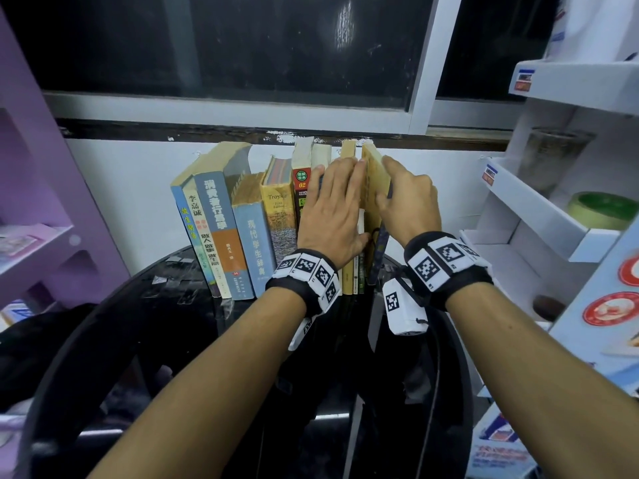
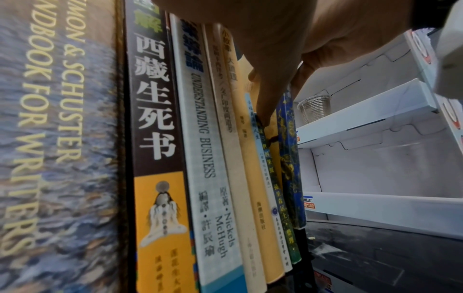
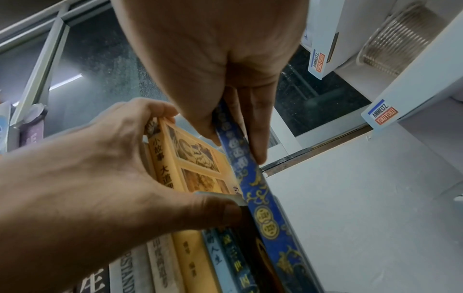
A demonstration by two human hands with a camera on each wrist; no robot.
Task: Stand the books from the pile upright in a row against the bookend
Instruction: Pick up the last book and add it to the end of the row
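Note:
A row of books (image 1: 242, 219) stands upright on a black round table (image 1: 155, 323), against the white wall. My left hand (image 1: 345, 202) reaches over a yellow book (image 3: 195, 158) near the row's right end. Its fingers hook the book's top and its thumb (image 2: 267, 103) presses the thin spines beside it. My right hand (image 1: 385, 183) pinches a blue book with gold ornaments (image 3: 268, 214) between thumb and fingers at the far right end. The blue book (image 2: 290, 158) stands on the table, tilted slightly. The books at the left end lean. No bookend shows.
A white cardboard display shelf (image 1: 539, 216) stands close to the right of the row, holding a glass cup (image 2: 315, 109) and a green tape roll (image 1: 601, 209). A purple shelf (image 1: 34, 202) is at the left. A dark window runs above the wall.

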